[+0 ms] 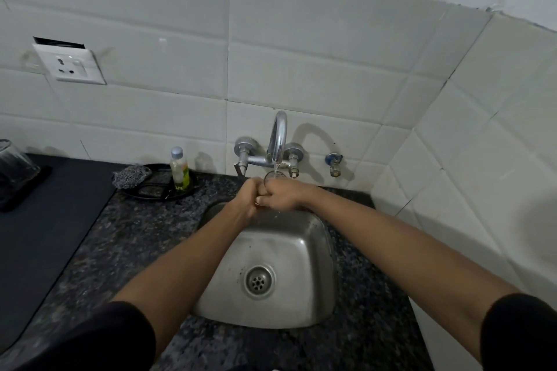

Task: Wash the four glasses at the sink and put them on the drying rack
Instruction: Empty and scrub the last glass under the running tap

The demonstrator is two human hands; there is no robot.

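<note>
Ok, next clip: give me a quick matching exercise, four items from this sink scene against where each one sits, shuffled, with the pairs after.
Items:
1. glass
2. scrubber
3. soap bottle
4. upturned glass

Places:
A. far left, on the dark mat
B. under the running tap, held by both hands
C. standing on the black dish
D. at the dish's left edge

Pairs: 1-B, 2-D, 3-C, 4-A

Both hands (265,194) grip a glass (272,176) under the running tap (278,137); sink (316,250) below
</note>
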